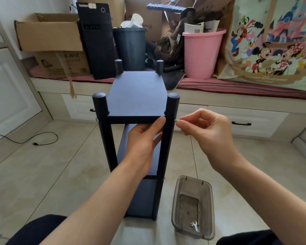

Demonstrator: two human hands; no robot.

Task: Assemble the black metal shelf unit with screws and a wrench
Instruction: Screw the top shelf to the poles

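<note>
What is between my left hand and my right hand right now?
In the head view, the shelf's front right post stands between the left hand and right hand, which pinches a screw.

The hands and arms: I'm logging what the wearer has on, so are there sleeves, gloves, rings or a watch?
Nothing is worn on either. The left hand and right hand are bare, with no gloves, and no rings show on the fingers. Both forearms are bare to the frame's lower edge: no sleeves, watch or bracelet in view.

The black shelf unit (137,110) stands upright on the tiled floor (42,174). The left hand (145,138) grips the top shelf's front edge beside the near right post (169,129). The right hand (203,131) pinches a screw (176,120) against that post's outer side. A small wrench (195,225) lies in a clear plastic bin (193,207) near the unit's front right corner.
</note>
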